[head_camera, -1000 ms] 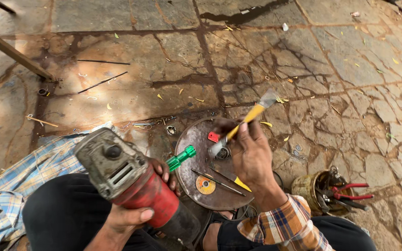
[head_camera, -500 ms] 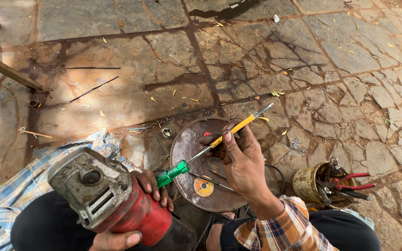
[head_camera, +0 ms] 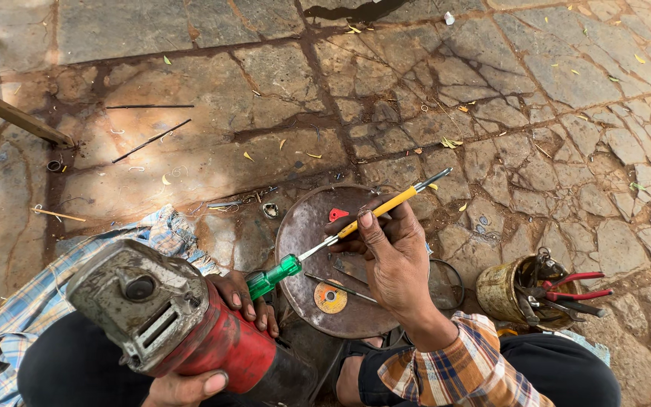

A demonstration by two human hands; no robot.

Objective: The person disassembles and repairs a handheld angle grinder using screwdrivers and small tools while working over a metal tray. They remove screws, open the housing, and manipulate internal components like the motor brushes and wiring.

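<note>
We grip the red-bodied grey-headed angle grinder (head_camera: 182, 332) in our left hand (head_camera: 246, 301), our right hand (head_camera: 393, 256) closed around a yellow-handled brush (head_camera: 386, 205) at two o'clock, next needing its tip steered onto the grinder.

The floor (head_camera: 212, 68) is outdoor paving of irregular grey-brown stone slabs, cracked into many small pieces toward the right and stained rusty brown along the joints. Warm sunlight falls across most of it, with a shaded patch toward the lower left, and small yellow leaves (head_camera: 450, 142), thin dark metal rods (head_camera: 151, 141) and bits of wire lie scattered over the stones. A slanted wooden bar (head_camera: 13, 113) enters from the left edge, and a blue checked cloth (head_camera: 47, 286) is spread on the ground at lower left.
</note>
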